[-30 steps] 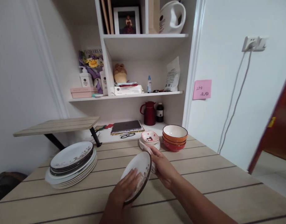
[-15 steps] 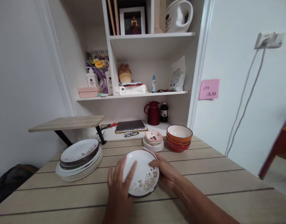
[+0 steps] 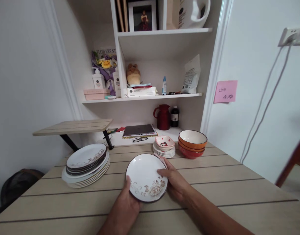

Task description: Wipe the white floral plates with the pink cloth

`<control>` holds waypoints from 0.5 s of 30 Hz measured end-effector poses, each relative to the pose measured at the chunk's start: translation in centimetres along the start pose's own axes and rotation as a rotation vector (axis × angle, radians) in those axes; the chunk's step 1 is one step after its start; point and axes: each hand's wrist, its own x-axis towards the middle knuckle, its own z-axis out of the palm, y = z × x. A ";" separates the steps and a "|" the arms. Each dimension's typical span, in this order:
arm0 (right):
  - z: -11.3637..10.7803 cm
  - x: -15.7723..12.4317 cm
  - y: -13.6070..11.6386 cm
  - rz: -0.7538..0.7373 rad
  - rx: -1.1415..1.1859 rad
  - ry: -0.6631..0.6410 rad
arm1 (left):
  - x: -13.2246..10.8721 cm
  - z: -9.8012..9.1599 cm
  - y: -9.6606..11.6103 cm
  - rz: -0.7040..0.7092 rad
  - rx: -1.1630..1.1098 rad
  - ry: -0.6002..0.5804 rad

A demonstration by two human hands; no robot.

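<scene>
A white plate (image 3: 143, 173) with a dark rim and brown flower pattern is held between both hands above the front of the table. My left hand (image 3: 129, 202) grips its lower left edge, thumb on the rim and fingers hidden underneath. On the right edge, my right hand (image 3: 174, 179) has its thumb over the rim and fingers behind, with something pale at the fingertips that I cannot make out. To the left stands a stack of plates (image 3: 86, 156), dark-rimmed flowered ones on top of larger white ones.
Behind the held plate stand small white dishes (image 3: 164, 152) topped by a pink-rimmed bowl (image 3: 164, 142). Orange and red bowls (image 3: 192, 145) are stacked to their right. A low wooden riser (image 3: 73, 127), a laptop (image 3: 138, 130), glasses (image 3: 140, 139) and a red jug (image 3: 163, 117) are farther back.
My left hand has moved from across the plate's face down to its lower left edge and closed on it. My right hand keeps its hold. The view has shifted slightly.
</scene>
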 end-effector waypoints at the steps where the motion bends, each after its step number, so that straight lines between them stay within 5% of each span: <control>1: -0.1 0.1 0.1 0.010 -0.038 -0.008 | 0.0 -0.1 0.0 -0.009 0.015 0.049; 4: -0.7 0.6 -0.2 -0.009 -0.143 0.024 | 0.1 -0.3 -0.2 0.039 0.087 0.221; 10: -2.7 1.5 -3.3 -0.291 -0.326 0.477 | -0.1 -0.1 0.0 0.026 0.125 0.272; 12: -2.4 1.0 -4.1 -0.476 -0.459 0.432 | -0.2 -0.1 0.0 0.010 0.122 0.244; 15: -0.8 -0.5 -4.1 -0.609 -0.832 0.188 | -0.2 -0.1 0.0 -0.009 0.097 0.207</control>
